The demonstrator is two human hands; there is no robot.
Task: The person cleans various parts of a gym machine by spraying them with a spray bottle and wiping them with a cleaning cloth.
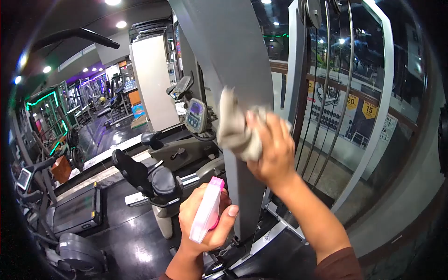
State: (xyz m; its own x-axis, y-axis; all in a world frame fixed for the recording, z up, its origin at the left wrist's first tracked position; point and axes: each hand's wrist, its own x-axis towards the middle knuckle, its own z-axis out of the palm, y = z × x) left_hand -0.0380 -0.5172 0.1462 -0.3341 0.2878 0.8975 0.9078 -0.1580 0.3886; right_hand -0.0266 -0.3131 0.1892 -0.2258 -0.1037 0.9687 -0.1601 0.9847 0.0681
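Note:
My right hand (274,147) is raised at the centre, its fingers wrapped round a crumpled light grey cloth (235,128). The cloth is blurred and lies in front of a wide grey post (242,51); whether it touches the post I cannot tell. Lower and to the left, my left hand (198,217) grips a spray bottle (207,212) with a pink nozzle and a white, see-through head. The thumb stretches to the right of the bottle's head. Most of the bottle's lower part is hidden.
An exercise bike with a black seat (164,181) and a console (196,114) stands left of the post. Further left is a treadmill (74,210). Right of the post are a white machine frame (387,70) and several cables. A white cabinet (151,79) stands behind.

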